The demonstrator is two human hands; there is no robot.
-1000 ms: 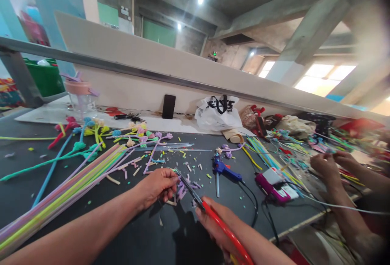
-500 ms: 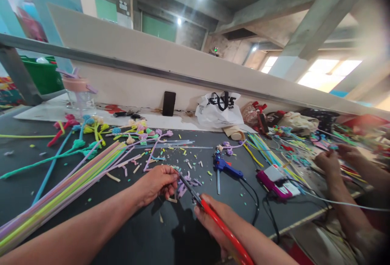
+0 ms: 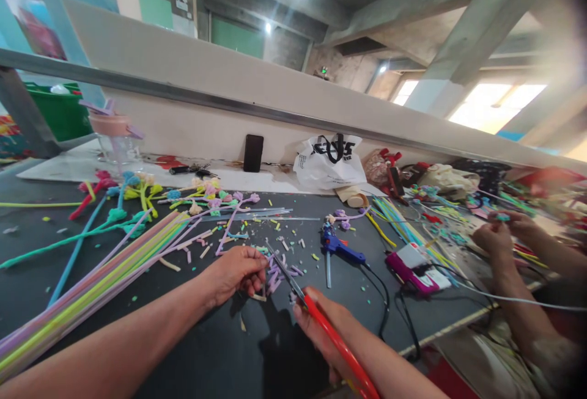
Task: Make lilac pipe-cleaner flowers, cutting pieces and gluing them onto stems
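My right hand (image 3: pixel 323 325) is closed around red-handled scissors (image 3: pixel 337 341), whose blades point up and left, the tips beside my left fingers. My left hand (image 3: pixel 241 270) is closed in a pinch; whatever sits between thumb and forefinger is too small to make out. Just beyond the blades lie short cut lilac fuzzy stem pieces (image 3: pixel 275 277). A bundle of long pastel fuzzy stems (image 3: pixel 119 264) lies left of my left hand. Right of the scissors rests a blue glue gun (image 3: pixel 343 249) with a clear glue stick (image 3: pixel 328 270) beneath it.
Twisted fuzzy-stem flowers (image 3: pixel 213 197) and clear glue sticks (image 3: pixel 266 214) lie farther back. A phone (image 3: pixel 253 153) leans on the partition near a white bag (image 3: pixel 330 164). A purple-and-white power strip (image 3: pixel 419 270) trails cables at right. A co-worker's hands (image 3: pixel 504 234) work at far right.
The scissor tips have shifted slightly up and away from my left fingertips. My left hand has hardly moved and stays pinched. The view has moved a little.
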